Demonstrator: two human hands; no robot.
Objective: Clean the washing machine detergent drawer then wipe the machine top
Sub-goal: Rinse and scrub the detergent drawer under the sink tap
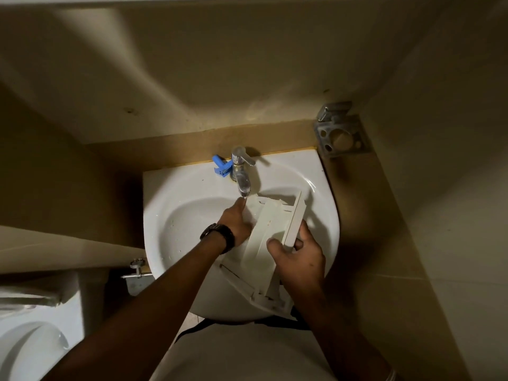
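Both hands are working over the white sink [170, 213]. We're holding the detergent drawer [264, 232] tilted across the basin, its far end near the chrome tap [242, 171], its near end hanging over the sink's front rim. Right hand [297, 257] is gripping the drawer's right side, thumb curled on top, fingers wrapped round the long edge strip. Left hand [236, 221] is sitting at the drawer's left edge, index finger stretched up to just under the tap spout; the other fingers are hidden behind the drawer, so we can't tell if they're gripping it. A black watch [218, 235] is sitting on the left wrist. A blue plastic piece [222, 166] is lying on the sink ledge just left of the tap. A metal holder [339, 133] is hanging in the wall corner, right of the sink. A toilet [30, 345] is showing at bottom left.
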